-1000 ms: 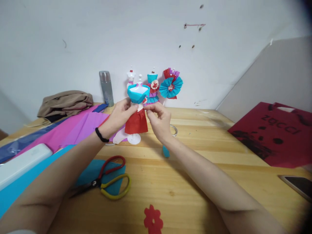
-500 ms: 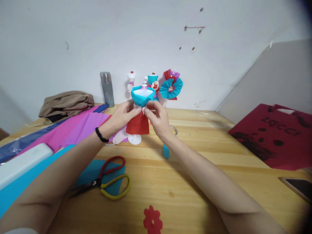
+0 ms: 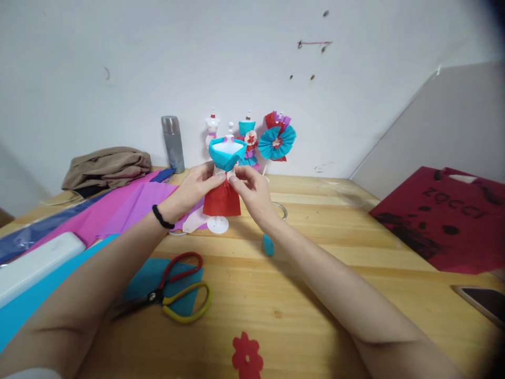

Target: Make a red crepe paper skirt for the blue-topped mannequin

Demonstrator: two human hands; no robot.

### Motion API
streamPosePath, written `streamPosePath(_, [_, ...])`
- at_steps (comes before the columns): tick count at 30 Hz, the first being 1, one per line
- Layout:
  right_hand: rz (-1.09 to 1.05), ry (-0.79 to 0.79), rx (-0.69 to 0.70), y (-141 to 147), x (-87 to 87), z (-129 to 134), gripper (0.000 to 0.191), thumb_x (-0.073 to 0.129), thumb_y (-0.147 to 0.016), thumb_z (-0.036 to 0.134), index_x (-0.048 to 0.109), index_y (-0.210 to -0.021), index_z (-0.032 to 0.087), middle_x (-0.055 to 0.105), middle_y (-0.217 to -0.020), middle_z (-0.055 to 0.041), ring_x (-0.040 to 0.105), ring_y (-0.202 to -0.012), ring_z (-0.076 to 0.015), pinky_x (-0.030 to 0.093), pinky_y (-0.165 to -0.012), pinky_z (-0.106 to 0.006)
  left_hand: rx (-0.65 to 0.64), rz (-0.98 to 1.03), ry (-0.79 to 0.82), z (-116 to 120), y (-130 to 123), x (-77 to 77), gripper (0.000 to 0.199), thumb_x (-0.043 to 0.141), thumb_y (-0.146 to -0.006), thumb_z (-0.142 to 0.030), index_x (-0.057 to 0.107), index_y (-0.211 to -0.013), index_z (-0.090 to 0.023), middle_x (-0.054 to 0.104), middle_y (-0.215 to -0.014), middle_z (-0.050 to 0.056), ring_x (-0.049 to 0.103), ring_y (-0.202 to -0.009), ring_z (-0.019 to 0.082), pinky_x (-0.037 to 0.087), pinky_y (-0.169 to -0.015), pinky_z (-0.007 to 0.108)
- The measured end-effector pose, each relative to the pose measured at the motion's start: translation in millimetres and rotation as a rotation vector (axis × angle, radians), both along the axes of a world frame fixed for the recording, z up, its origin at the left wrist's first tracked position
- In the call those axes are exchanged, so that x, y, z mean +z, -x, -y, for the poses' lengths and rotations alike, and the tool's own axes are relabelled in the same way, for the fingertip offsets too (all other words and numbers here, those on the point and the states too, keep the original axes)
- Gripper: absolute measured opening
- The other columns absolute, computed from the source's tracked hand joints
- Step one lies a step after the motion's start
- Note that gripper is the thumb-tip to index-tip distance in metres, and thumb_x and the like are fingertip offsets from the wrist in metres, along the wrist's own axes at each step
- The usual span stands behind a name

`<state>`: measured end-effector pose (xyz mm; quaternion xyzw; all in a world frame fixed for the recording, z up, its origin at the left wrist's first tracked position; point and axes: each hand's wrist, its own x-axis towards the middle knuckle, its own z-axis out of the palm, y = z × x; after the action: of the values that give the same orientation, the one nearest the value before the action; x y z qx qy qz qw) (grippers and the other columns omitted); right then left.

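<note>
A small white mannequin (image 3: 229, 143) on a round white base stands on the wooden table, wearing a blue collar (image 3: 225, 158) and a red skirt (image 3: 222, 200). At its waist, my left hand (image 3: 200, 184) grips the left side, thumb in front and fingers behind. From the right side my right hand (image 3: 250, 187) pinches the waist with thumb and fingers, just above the skirt. Both thumbs nearly meet below the collar. The fingertips behind the figure are hidden.
Scissors (image 3: 158, 296) lie on blue paper at front left, a red paper flower (image 3: 247, 356) at front centre. Behind stand a grey bottle (image 3: 173, 147) and several dressed mannequins (image 3: 277, 142). Pink paper (image 3: 90, 210) is left; a red bag (image 3: 445, 221) and a phone (image 3: 483, 302) are right.
The mannequin's upper part has shifted slightly left. My right hand has moved a little left and down along the waist, and my left hand has barely moved.
</note>
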<state>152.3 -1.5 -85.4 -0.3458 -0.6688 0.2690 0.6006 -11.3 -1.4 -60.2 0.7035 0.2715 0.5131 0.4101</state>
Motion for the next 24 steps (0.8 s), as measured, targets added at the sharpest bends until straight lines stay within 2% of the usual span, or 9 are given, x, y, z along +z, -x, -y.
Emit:
streamPosePath(6, [-0.004,0.078,0.071,-2,8.6,6,0.025,0.063,-0.081,0.044,0.063,-0.088,0.020,0.070,-0.092,-0.0043,0.064,-0.089,-0.0192,0.052,-0.082,-0.034,-0.063,0.110,0.043,-1,-4,-1.3,0.029,0.079,-0.078,-0.042,0.067,-0.081,-0.016,0.070,-0.085,0.004,0.064,-0.082,0.018,0.050,-0.079,0.030])
streamPosePath(10, [0.008,0.096,0.105,-7,18.1,6,0.025,0.065,-0.076,0.043,0.062,-0.084,0.021,0.066,-0.089,-0.0038,0.062,-0.089,-0.0198,0.050,-0.082,-0.033,-0.077,0.201,0.117,6,-10,0.2,0.027,0.081,-0.077,-0.037,0.070,-0.090,-0.015,0.072,-0.092,0.005,0.065,-0.084,0.017,0.050,-0.080,0.028])
streamPosePath(12, [0.023,0.147,0.144,-11,23.1,6,0.025,0.067,-0.074,0.044,0.060,-0.080,0.021,0.064,-0.084,-0.0025,0.060,-0.085,-0.0191,0.049,-0.079,-0.032,-0.055,0.241,0.170,10,-15,-0.6,0.021,0.080,-0.079,-0.032,0.071,-0.086,-0.014,0.072,-0.087,0.004,0.064,-0.079,0.015,0.050,-0.076,0.026])
streamPosePath(16, [0.078,0.381,0.185,-21,28.9,5,0.028,0.071,-0.072,0.044,0.057,-0.073,0.019,0.058,-0.072,0.0009,0.054,-0.070,-0.0142,0.045,-0.069,-0.028,-0.035,0.318,0.392,14,-25,-7.0,0.017,0.070,-0.087,-0.022,0.067,-0.073,-0.012,0.067,-0.070,0.002,0.060,-0.064,0.010,0.048,-0.065,0.022])
streamPosePath(20, [0.187,0.604,0.209,-29,24.9,-1,0.029,0.073,-0.075,0.040,0.055,-0.070,0.017,0.056,-0.070,0.0007,0.052,-0.066,-0.0117,0.042,-0.063,-0.024,-0.116,0.392,0.668,13,-33,-18.9,0.012,0.061,-0.092,-0.014,0.070,-0.085,-0.010,0.074,-0.080,0.006,0.067,-0.071,0.012,0.054,-0.075,0.023])
streamPosePath(24, [0.297,0.722,0.195,-31,11.3,-11,0.024,0.069,-0.082,0.034,0.056,-0.071,0.017,0.058,-0.070,-0.0001,0.053,-0.065,-0.0115,0.042,-0.060,-0.022,-0.090,0.351,0.835,7,-35,-34.2,0.015,0.056,-0.094,-0.014,0.071,-0.095,-0.009,0.076,-0.086,0.010,0.071,-0.075,0.014,0.057,-0.077,0.024])
